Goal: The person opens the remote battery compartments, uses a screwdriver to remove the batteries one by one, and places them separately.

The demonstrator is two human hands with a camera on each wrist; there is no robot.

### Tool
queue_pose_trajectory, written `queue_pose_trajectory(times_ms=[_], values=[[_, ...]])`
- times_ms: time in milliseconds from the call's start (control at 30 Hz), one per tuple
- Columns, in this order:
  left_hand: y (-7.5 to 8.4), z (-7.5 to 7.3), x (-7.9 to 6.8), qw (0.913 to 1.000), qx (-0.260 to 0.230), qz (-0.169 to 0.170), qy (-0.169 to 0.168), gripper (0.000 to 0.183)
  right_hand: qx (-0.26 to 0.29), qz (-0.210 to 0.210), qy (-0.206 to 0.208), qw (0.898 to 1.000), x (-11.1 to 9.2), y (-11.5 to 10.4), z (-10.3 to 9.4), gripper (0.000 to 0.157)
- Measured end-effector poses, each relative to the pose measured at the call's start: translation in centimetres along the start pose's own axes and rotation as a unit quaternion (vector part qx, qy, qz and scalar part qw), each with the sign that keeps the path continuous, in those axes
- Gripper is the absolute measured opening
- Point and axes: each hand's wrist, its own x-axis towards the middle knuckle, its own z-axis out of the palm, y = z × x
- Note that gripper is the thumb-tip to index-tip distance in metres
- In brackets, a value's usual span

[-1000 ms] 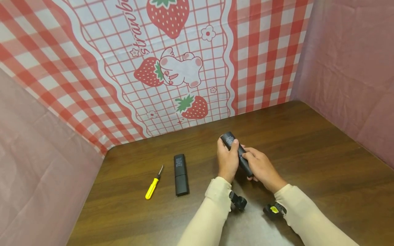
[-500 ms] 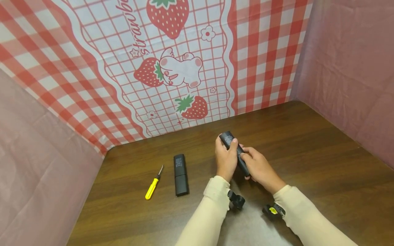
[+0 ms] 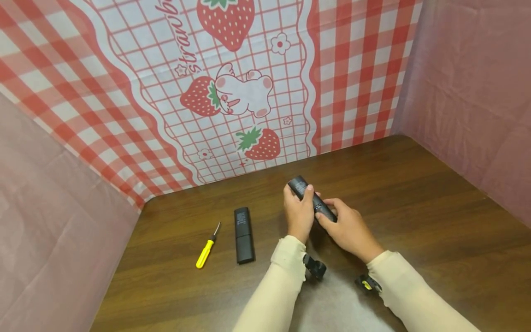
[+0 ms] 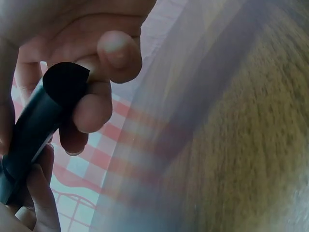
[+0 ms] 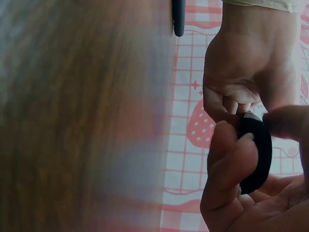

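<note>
Both hands hold a black remote control (image 3: 297, 183) over the table, its printed back turned up and a seam across its middle. My left hand (image 3: 299, 214) grips the far half, thumb lying along the printed side. On the near half, my right hand (image 3: 350, 229) has its thumb on the back beside the seam and its fingers around the far side. The left wrist view shows the rounded end of the remote (image 4: 36, 130) between fingers. From the right wrist, the dark end of the remote (image 5: 258, 157) sits among the fingertips. The remote's underside is hidden.
A second black remote control (image 3: 244, 235) lies back up on the brown wooden table (image 3: 415, 216), left of the hands. Farther left lies a yellow-handled screwdriver (image 3: 206, 249). A strawberry-print cloth (image 3: 352, 92) hangs behind, with pink cloth (image 3: 473, 92) at the sides.
Both hands have shifted left with the remote control, which now slants more. My right thumb has moved left along with it. The second remote and the screwdriver have stayed put.
</note>
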Motion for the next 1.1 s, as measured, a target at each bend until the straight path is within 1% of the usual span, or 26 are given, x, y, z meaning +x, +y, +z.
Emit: queue_pose_trajectory(times_ms=[100,233,467,667,933,1100], values=[[-0.02,-0.22,0.10,1.0000,0.004,0.002,0.004,0.035,-0.034,-0.014,-0.004,0.999,-0.03,-0.02,0.11,0.055],[-0.12,-0.42,0.22,1.0000,0.005,0.000,0.005,0.038,-0.049,-0.021,-0.010,0.999,-0.10,-0.05,0.18,0.058],[-0.22,-0.57,0.26,0.9999,0.010,0.003,0.002,0.037,-0.052,-0.029,-0.004,0.998,-0.19,-0.18,0.09,0.055],[-0.28,-0.61,0.15,1.0000,0.005,0.006,0.002,0.038,-0.055,-0.025,-0.009,0.998,-0.26,-0.16,0.15,0.056],[-0.33,-0.80,0.13,0.9999,0.001,0.010,-0.001,0.039,-0.044,-0.029,-0.008,0.999,-0.30,-0.05,0.23,0.055],[-0.28,-0.79,0.13,1.0000,-0.003,0.005,0.002,0.039,-0.046,-0.034,-0.007,0.998,-0.25,-0.08,0.17,0.054]])
